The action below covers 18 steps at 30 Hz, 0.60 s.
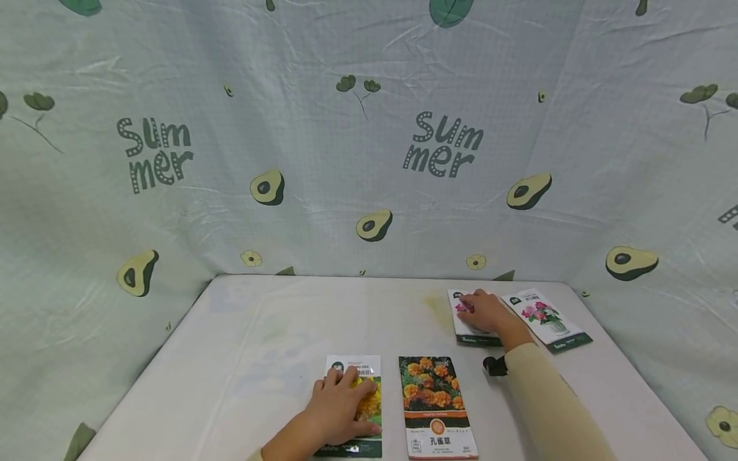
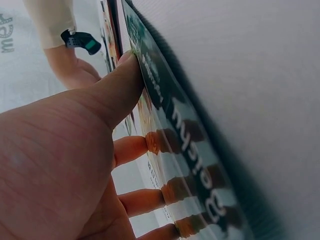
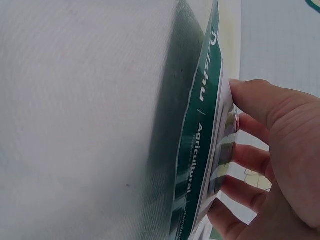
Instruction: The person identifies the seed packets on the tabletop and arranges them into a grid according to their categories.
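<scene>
In the head view, my left hand [image 1: 339,410] rests on a seed packet with yellow flowers [image 1: 370,368] at the front of the table. Its fingers are spread, and the left wrist view shows the thumb [image 2: 122,82] and fingertips touching the glossy face of that packet. Farther back on the right, my right hand [image 1: 491,315] lies over a white seed packet with pink flowers [image 1: 463,328]. The right wrist view shows its thumb [image 3: 257,97] and fingertips on the face, above the green lower band [image 3: 197,145]. Fingers partly hide both pictures.
An orange marigold seed packet [image 1: 435,400] lies right of my left hand. Another pink-flower packet [image 1: 542,317] lies tilted at the back right, close to my right wrist, which wears a black band [image 1: 494,366]. A patterned cloth [image 1: 311,141] hangs behind the white table [image 1: 242,346].
</scene>
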Available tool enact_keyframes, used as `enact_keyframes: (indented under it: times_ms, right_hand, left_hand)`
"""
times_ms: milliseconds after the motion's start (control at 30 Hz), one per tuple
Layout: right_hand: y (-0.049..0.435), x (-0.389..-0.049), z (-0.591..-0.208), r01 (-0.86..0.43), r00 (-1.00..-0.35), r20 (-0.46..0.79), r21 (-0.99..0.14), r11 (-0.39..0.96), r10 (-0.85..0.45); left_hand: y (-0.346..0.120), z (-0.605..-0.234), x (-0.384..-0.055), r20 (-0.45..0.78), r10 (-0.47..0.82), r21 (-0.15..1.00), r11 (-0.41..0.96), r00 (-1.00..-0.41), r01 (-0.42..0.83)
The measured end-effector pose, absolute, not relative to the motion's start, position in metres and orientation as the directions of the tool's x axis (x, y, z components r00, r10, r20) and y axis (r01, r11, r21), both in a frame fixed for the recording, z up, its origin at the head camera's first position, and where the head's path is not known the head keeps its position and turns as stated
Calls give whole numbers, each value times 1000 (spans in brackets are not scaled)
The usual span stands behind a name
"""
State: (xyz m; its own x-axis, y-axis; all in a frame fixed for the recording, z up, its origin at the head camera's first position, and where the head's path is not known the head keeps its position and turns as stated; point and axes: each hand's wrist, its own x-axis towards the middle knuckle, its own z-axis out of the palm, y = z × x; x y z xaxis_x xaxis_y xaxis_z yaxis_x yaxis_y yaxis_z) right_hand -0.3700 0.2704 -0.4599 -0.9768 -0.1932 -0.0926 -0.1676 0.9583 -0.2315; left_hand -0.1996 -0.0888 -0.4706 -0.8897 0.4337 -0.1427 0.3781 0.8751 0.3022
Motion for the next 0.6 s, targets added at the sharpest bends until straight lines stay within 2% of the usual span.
enact_keyframes:
  times_ms: [600]
  right_hand:
    - [262, -375, -464, -196, -972, -80, -249, 948, -222]
  left_hand:
    - [-87, -468, -197, -117, 440, 286, 873, -890, 394]
